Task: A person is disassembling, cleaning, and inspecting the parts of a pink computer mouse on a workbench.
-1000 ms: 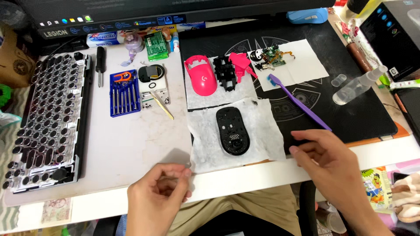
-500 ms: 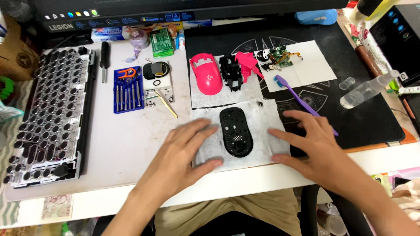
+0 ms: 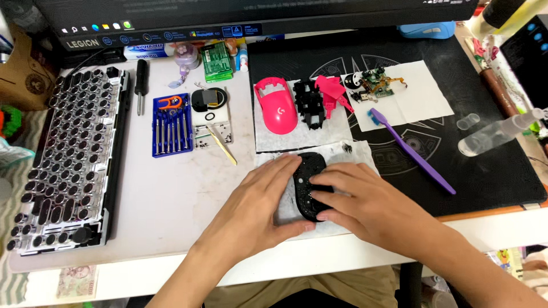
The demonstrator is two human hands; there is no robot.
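Observation:
A black mouse base plate (image 3: pixel 309 183) lies on a white paper towel (image 3: pixel 358 155) near the desk's front edge. My left hand (image 3: pixel 257 208) cups its left side, with the fingers against the plate's edge. My right hand (image 3: pixel 365 202) covers its right side, fingertips resting on the plate. Behind it a pink mouse shell (image 3: pixel 275 105), a black inner frame (image 3: pixel 309 102) and a pink part (image 3: pixel 331 91) sit on a second towel. A small circuit board (image 3: pixel 377 83) rests on a third towel further right.
A keyboard without keycaps (image 3: pixel 63 157) fills the left side. A blue screwdriver set (image 3: pixel 172 124), tweezers (image 3: pixel 221 145) and a black screwdriver (image 3: pixel 140 84) lie in the middle. A purple toothbrush (image 3: pixel 412 150) and a clear spray bottle (image 3: pixel 494 133) rest on the black mat (image 3: pixel 491 177).
Both hands have moved in from the desk's front edge onto the paper towel and closed around the black base plate from either side.

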